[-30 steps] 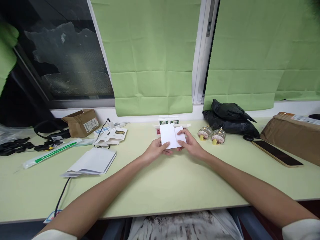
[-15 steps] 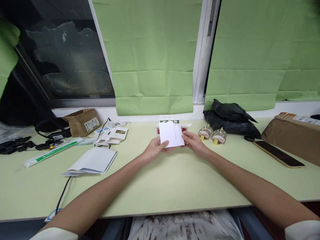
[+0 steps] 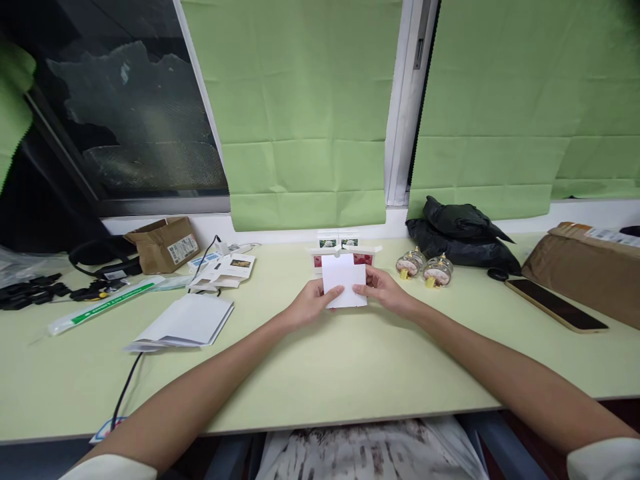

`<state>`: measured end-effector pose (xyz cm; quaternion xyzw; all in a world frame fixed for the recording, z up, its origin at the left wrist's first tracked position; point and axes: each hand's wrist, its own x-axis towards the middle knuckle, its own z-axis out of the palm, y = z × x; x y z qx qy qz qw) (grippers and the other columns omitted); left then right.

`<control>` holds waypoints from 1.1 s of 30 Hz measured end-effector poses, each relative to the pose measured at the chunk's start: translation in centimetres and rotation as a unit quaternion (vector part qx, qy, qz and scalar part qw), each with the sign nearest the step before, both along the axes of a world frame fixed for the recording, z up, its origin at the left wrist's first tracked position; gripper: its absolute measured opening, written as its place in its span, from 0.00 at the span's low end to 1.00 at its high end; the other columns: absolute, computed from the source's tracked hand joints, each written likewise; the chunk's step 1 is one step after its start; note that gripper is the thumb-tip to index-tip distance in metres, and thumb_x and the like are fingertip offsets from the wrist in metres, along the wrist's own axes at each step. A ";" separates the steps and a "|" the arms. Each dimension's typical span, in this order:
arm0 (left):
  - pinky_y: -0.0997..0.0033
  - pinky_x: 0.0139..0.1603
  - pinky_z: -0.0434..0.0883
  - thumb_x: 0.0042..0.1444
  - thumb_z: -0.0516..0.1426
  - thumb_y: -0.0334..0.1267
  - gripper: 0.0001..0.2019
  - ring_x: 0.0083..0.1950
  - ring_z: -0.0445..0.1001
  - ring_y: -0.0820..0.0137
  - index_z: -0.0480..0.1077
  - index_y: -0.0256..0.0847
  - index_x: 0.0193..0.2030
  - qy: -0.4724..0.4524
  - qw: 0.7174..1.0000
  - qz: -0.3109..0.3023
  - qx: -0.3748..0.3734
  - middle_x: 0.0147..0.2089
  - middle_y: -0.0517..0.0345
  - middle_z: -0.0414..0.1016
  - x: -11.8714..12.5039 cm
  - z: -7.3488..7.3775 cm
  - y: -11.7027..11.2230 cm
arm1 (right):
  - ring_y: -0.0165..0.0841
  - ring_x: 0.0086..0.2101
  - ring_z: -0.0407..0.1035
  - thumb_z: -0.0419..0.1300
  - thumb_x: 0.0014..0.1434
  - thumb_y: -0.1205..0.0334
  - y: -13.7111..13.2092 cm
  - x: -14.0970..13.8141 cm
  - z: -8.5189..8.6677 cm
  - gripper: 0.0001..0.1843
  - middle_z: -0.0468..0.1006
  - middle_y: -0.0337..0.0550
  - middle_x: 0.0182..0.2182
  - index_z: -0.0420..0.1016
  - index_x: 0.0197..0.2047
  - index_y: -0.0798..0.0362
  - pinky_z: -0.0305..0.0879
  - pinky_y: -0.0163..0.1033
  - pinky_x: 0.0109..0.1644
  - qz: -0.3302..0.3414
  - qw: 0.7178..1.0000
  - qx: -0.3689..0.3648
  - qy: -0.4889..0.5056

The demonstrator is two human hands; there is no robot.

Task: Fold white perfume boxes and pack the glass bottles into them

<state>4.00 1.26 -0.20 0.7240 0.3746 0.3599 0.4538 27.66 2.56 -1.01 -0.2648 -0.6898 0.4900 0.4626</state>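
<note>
We have the paper (image 3: 345,275) up above the surface (image 3: 350,373), pinched between our left grip (image 3: 310,299) and our right grip (image 3: 387,291), both closed on it. Just beyond it are printed boxes (image 3: 363,259); rightward stand jars (image 3: 437,274), then a phone (image 3: 555,304), and leftward lie folded sheets (image 3: 185,319).

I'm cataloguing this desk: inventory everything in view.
Card: count unclear, white, centre
Printed cartons: several, white, rear
Round containers: 2, clear, right
Bags: count unclear, black, right
Phone: 1, black, right
Disc: 1, black, right
Parcel: 1, brown, right
Open box: 1, brown, left
Carton pieces: several, white, left
Folded sheets: several, white, left
Packet: 1, green, left
Jumbled gear: several, black, left
Cable: count unclear, black, left
Curtains: several, green, rear
Window pane: 1, dark, left
Table: 1, pale green, foreground
Garment: 1, white, bottom
Left hand: 1, bare, holding card
Right hand: 1, bare, holding card
</note>
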 end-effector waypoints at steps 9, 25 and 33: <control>0.63 0.46 0.74 0.66 0.58 0.60 0.27 0.48 0.79 0.56 0.78 0.37 0.55 0.055 0.991 0.069 0.104 0.51 0.48 0.84 -0.1 -0.3 -0.5 | 0.39 0.42 0.72 0.65 0.66 0.45 -0.2 0.3 -0.2 0.19 0.80 0.44 0.43 0.77 0.50 0.51 0.68 0.41 0.42 -0.096 0.981 0.113 -0.125; 0.64 0.44 0.75 0.63 0.63 0.58 0.32 0.50 0.79 0.57 0.70 0.36 0.65 -0.039 0.999 -0.005 -0.004 0.54 0.43 0.81 -0.2 -1.0 0.9 | 0.33 0.35 0.66 0.64 0.65 0.42 0.5 1.2 -0.3 0.21 0.74 0.39 0.35 0.73 0.44 0.52 0.62 0.37 0.37 -0.101 0.981 0.070 -0.150; 0.70 0.30 0.63 0.63 0.62 0.61 0.37 0.28 0.70 0.70 0.69 0.33 0.68 0.038 0.999 0.008 -0.025 0.31 0.55 0.79 -0.3 -0.9 0.6 | 0.31 0.22 0.63 0.64 0.64 0.41 1.3 2.1 -0.6 0.24 0.72 0.33 0.22 0.74 0.49 0.53 0.55 0.35 0.26 -0.101 0.969 -0.026 -0.225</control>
